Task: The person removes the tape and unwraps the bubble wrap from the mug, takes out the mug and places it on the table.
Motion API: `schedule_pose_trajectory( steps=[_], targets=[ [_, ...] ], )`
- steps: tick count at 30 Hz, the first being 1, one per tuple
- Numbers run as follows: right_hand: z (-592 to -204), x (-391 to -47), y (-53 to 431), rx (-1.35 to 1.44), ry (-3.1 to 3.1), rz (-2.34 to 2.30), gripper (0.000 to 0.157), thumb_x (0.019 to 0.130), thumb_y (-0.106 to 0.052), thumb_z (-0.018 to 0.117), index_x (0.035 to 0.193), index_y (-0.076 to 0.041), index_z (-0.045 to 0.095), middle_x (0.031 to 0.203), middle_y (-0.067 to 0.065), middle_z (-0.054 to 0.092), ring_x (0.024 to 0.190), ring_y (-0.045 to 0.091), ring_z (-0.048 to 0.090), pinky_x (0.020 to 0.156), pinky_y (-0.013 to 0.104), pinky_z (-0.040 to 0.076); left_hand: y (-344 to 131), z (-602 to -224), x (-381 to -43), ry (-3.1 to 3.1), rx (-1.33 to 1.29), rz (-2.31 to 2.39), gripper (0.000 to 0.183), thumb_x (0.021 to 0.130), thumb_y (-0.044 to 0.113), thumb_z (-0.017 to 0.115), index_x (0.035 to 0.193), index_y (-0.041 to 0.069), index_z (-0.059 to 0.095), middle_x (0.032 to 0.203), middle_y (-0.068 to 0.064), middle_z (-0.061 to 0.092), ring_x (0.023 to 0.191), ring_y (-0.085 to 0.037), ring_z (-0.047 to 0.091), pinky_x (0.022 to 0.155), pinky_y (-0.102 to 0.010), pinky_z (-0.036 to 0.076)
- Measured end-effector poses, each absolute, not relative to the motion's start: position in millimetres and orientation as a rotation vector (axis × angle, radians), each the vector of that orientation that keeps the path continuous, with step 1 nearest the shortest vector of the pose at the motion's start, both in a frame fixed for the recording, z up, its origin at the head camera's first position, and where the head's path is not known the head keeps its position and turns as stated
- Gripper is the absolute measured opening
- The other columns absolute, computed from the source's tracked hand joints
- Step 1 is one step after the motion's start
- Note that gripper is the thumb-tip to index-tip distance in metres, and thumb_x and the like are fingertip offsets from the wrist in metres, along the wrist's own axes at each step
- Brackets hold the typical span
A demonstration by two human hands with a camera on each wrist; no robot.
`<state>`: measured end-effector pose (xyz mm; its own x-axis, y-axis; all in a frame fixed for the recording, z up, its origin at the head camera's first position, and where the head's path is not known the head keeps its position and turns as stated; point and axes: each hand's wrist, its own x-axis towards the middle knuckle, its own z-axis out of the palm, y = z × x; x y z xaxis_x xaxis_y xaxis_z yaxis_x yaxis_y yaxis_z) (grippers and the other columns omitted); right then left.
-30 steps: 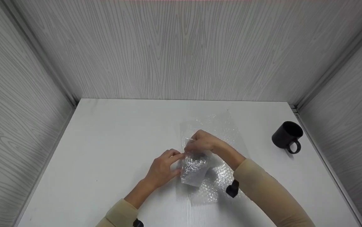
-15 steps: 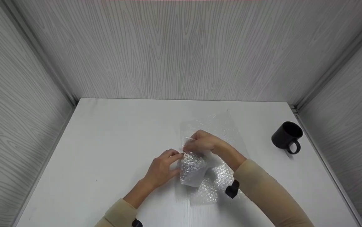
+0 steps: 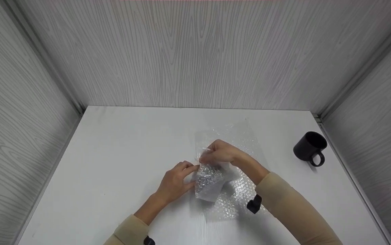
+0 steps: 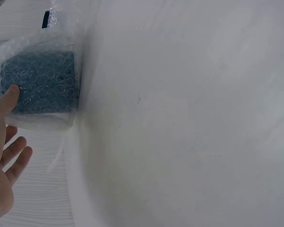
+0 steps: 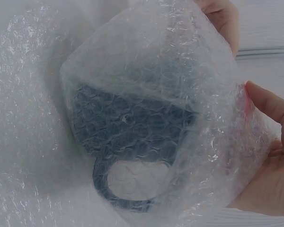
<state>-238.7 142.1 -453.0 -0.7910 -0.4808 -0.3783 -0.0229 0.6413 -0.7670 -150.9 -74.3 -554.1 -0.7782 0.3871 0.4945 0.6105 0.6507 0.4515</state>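
Over by the middle of the white tabletop (image 3: 124,146), a person works with both hands on a bundle of bubble wrap (image 3: 210,180). Through the cloudy plastic, the right wrist view shows a dark mug (image 5: 132,125) inside it, its handle (image 5: 100,179) plain to see. The right hand (image 3: 220,152) is at the far side of the bundle, fingers curled, pinching an edge of the wrap. The left hand (image 3: 175,182) is at the bundle's left side, thumb and fingers apart, with its thumb touching the plastic while the other fingers stay loose. More of the wrap lies flat on the tabletop, both beyond the right hand and on the near side of the bundle.

A second mug, black (image 3: 310,148), sits well apart near the right edge, its handle turned towards the person. Tan sleeves (image 3: 292,211) cover both forearms, and grey wood-grain walls (image 3: 192,54) stand around the tabletop.
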Motion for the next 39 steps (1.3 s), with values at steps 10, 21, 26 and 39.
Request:
schedule_pose_trajectory(
  steps=[10,21,26,39],
  targets=[
    [-451,-238,143,-0.393,2.271,-1.085,0.021,0.091,-0.03,0.08,0.093,-0.009,0.083,0.073,-0.01,0.067,0.079,0.012,0.057,0.078,0.027,0.049,-75,-553,-150,-2.537,-0.792,-0.886,0.054,0.078,0.013,0.092,0.129,0.011,0.073,0.116,-0.003,0.071,0.106,-0.018,0.071,0.088,-0.03,0.063],
    [-450,-236,147,-0.425,2.244,-1.15,0.021,0.092,-0.028,0.08,0.098,-0.008,0.083,0.079,-0.011,0.074,0.079,0.01,0.061,0.08,0.025,0.053,-76,-557,-152,-2.53,-0.814,-0.908,0.053,0.081,0.012,0.091,0.131,0.012,0.072,0.118,-0.002,0.073,0.11,-0.018,0.072,0.094,-0.031,0.063],
    [-452,-236,149,-0.426,2.223,-1.189,0.021,0.092,-0.026,0.08,0.098,-0.006,0.083,0.077,-0.011,0.075,0.08,0.009,0.061,0.084,0.025,0.053,-76,-557,-152,-2.521,-0.818,-0.911,0.052,0.081,0.012,0.09,0.13,0.012,0.072,0.117,-0.002,0.073,0.11,-0.018,0.072,0.092,-0.031,0.063],
    [-446,-231,153,-0.435,2.235,-1.206,0.023,0.093,-0.028,0.08,0.098,-0.005,0.083,0.088,-0.008,0.078,0.09,0.011,0.062,0.103,0.037,0.052,-76,-556,-152,-2.509,-0.83,-0.897,0.053,0.08,0.012,0.091,0.13,0.011,0.072,0.117,-0.003,0.072,0.109,-0.019,0.072,0.091,-0.032,0.063]
  ],
)
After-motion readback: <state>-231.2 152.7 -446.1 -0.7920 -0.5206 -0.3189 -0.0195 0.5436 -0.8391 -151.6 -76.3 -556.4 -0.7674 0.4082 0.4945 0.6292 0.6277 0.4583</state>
